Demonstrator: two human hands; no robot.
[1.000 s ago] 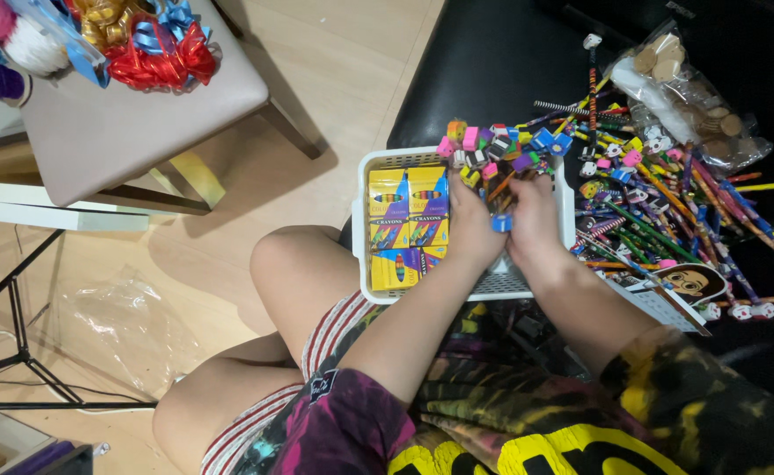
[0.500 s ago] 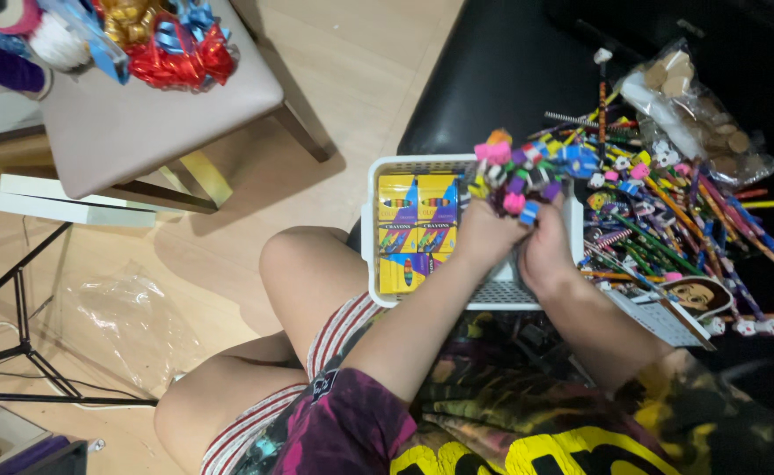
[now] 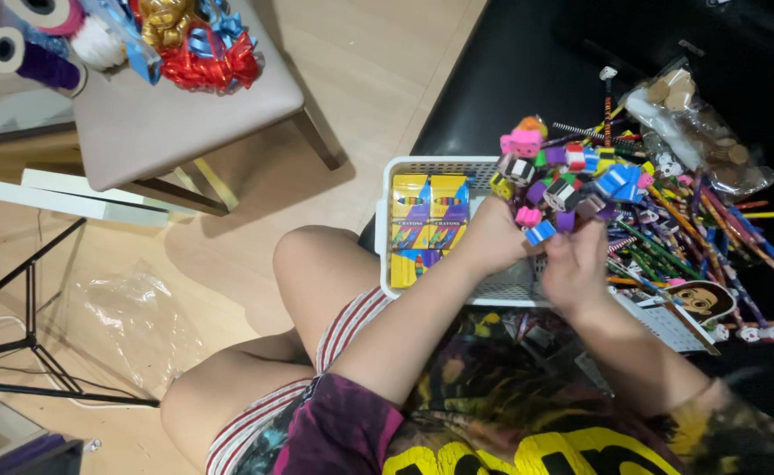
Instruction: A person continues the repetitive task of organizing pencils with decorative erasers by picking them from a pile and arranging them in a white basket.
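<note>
A white plastic basket (image 3: pixel 422 165) sits on a black surface in front of my knees. It holds two yellow crayon boxes (image 3: pixel 428 227) at its left end. My left hand (image 3: pixel 492 237) and my right hand (image 3: pixel 576 264) are closed together around a thick bunch of pencils (image 3: pixel 563 189) topped with colourful block-shaped erasers. The bunch is held over the right part of the basket, the eraser ends pointing away from me. Whether the bunch's lower ends touch the basket is hidden by my hands.
Several loose pencils (image 3: pixel 712 229) lie spread to the right on the black surface. Behind them is a clear bag of round brown pieces (image 3: pixel 695 123). A stool (image 3: pixel 167 123) with ribbon bows (image 3: pixel 206 44) and ribbon spools (image 3: pixel 30 57) stands at upper left. A crumpled clear bag (image 3: pixel 132 325) and tripod legs (image 3: pixel 26 343) are on the wooden floor.
Both hands have gathered the eraser-topped pencils into a tighter bunch and raised it over the basket. The camera view has shifted slightly.
</note>
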